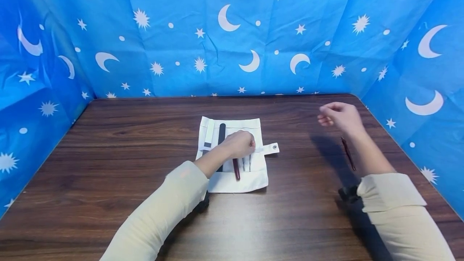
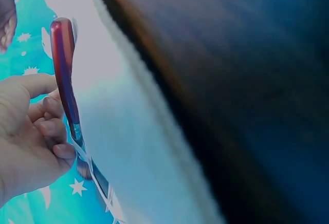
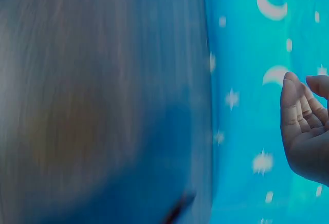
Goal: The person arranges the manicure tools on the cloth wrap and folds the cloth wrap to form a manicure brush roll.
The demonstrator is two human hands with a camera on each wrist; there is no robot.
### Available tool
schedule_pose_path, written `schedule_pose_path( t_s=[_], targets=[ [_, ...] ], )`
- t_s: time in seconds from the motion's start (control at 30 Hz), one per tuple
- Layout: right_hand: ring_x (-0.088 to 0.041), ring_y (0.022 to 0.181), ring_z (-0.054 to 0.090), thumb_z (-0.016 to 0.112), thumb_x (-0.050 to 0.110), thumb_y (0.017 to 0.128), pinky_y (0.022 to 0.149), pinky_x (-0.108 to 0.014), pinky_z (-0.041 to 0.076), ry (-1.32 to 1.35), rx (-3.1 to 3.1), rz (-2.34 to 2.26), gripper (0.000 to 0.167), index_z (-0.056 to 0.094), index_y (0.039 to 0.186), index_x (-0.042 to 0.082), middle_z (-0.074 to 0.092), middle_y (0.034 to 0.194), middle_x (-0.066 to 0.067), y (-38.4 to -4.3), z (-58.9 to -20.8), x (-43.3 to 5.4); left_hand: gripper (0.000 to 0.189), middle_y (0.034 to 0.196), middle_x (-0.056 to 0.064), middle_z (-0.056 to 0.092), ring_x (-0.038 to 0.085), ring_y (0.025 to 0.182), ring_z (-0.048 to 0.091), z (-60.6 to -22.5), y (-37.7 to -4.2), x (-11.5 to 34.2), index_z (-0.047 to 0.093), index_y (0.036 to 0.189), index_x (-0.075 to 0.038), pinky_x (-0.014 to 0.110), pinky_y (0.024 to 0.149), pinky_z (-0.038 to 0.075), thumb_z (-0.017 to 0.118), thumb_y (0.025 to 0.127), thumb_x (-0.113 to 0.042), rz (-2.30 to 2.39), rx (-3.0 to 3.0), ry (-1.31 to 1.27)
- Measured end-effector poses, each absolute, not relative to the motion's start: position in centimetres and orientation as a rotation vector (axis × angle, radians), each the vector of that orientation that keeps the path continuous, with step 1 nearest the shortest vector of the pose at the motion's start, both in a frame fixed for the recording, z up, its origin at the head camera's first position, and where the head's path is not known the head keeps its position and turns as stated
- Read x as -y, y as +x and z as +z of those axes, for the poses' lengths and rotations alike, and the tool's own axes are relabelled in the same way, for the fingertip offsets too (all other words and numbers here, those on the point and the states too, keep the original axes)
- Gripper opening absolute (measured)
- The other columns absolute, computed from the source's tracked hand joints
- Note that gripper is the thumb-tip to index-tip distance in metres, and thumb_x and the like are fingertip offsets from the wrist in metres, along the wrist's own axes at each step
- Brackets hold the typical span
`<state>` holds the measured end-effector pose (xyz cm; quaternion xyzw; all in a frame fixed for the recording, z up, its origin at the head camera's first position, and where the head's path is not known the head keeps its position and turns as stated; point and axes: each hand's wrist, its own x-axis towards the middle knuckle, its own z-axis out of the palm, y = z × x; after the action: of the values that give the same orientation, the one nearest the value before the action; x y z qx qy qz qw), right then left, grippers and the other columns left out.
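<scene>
Looks like sorting at the white pouch (image 1: 239, 185) on the tabletop (image 1: 297, 220): left hand (image 1: 238, 144) over it, grip hidden, I can't tell; right hand (image 1: 340, 119) hovering empty, loosely curled; next probably wants a fine pinch on the slim tools (image 1: 250, 163)

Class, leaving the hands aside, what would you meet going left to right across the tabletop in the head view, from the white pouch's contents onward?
White strip, black strip, dark red handle, two slim tools, snap tab, dark red stick.
</scene>
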<state>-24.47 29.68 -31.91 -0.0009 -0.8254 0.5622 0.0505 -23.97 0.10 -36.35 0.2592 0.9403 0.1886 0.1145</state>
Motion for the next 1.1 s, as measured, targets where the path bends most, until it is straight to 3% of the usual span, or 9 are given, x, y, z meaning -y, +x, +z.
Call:
schedule_pose_path(
  t_s=[0.23,0.43,0.67,1.0,1.1],
  targets=[
    [-0.003,0.056,0.061,0.049,0.030,0.094,0.053,-0.020,0.047,-0.183,2.796,1.164,0.045,0.056,0.109,-0.012,0.066,0.065,0.003,-23.0,-33.0,-35.2,0.034,0.050,-0.007,0.036,0.008,0.047,0.037,-36.4,-24.0,-0.5,0.046,0.056,-0.017,0.022,0.050,0.032,0.056,0.088,-0.011,0.487,-2.734,0.784],
    [-0.009,0.060,0.062,0.051,0.010,0.089,0.060,-0.028,0.052,-0.243,3.082,1.303,0.034,0.054,0.103,-0.021,0.063,0.066,-0.003,-23.0,-34.4,-37.4,0.025,0.059,-0.006,0.046,0.008,0.053,0.043,-36.5,-24.2,-0.5,0.053,0.063,-0.015,0.021,0.052,0.036,0.055,0.086,-0.007,0.492,-2.746,0.801],
    [-0.012,0.053,0.060,0.065,0.011,0.080,0.055,-0.030,0.052,-0.310,3.256,1.226,0.024,0.063,0.086,-0.012,0.060,0.058,-0.002,-22.9,-35.2,-37.5,0.023,0.061,-0.004,0.051,0.009,0.054,0.046,-36.6,-24.3,-0.5,0.057,0.066,-0.013,0.021,0.053,0.038,0.052,0.087,-0.004,0.493,-2.751,0.835],
    [-0.013,0.053,0.062,0.058,0.010,0.080,0.056,-0.031,0.052,-0.321,3.245,1.199,0.025,0.060,0.086,-0.015,0.062,0.059,-0.004,-23.2,-35.1,-37.0,0.023,0.064,-0.003,0.051,0.010,0.055,0.046,-36.6,-24.3,-0.5,0.057,0.067,-0.012,0.022,0.055,0.038,0.052,0.089,-0.007,0.488,-2.746,0.810],
    [-0.013,0.056,0.062,0.057,0.010,0.082,0.058,-0.031,0.053,-0.299,3.200,1.263,0.032,0.054,0.095,-0.019,0.063,0.062,-0.004,-23.1,-34.9,-36.6,0.024,0.063,-0.003,0.051,0.010,0.054,0.045,-36.7,-24.3,-0.5,0.057,0.067,-0.012,0.022,0.054,0.038,0.051,0.089,-0.006,0.501,-2.740,0.813]
  ],
)
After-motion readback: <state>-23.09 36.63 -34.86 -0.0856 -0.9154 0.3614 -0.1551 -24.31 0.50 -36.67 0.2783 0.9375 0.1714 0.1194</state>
